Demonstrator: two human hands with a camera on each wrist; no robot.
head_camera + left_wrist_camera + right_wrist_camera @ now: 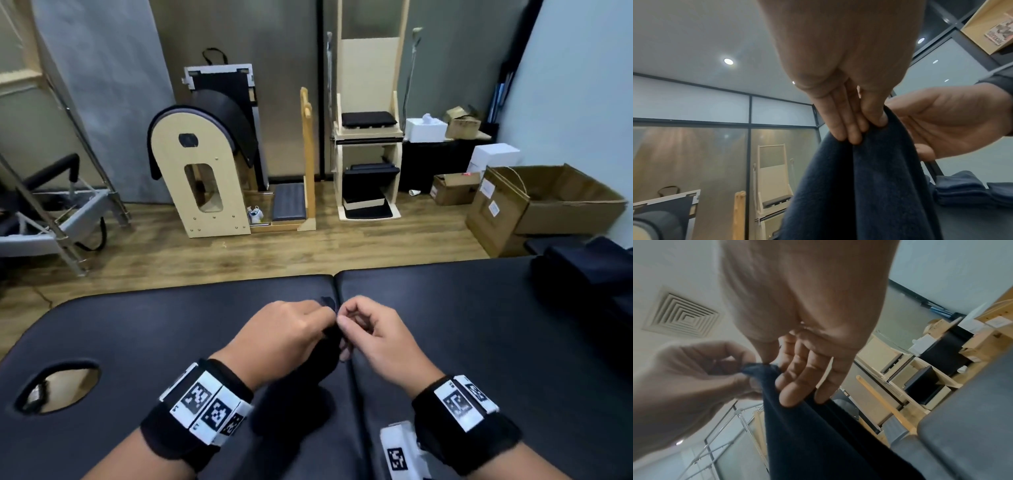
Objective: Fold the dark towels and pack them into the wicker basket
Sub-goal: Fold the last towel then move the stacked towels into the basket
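A dark navy towel point(308, 387) hangs bunched between my two hands above the black padded table point(171, 325). My left hand point(327, 317) pinches its top edge, thumb and fingertips pressed together on the cloth point(869, 186). My right hand point(344, 320) sits right beside it, with thumb and forefinger nipping the same top corner point(756, 368) while its other fingers point(803, 378) lie loosely against the towel point(818, 434). More dark towels point(589, 270) lie piled at the table's right end, seen folded point(962, 191) in the left wrist view. No wicker basket is in view.
The table has a face hole point(58, 383) at its near left and a centre seam point(337, 284). Beyond its far edge lie wooden floor, pilates apparatus point(202, 171) and open cardboard boxes point(548, 202) at the right.
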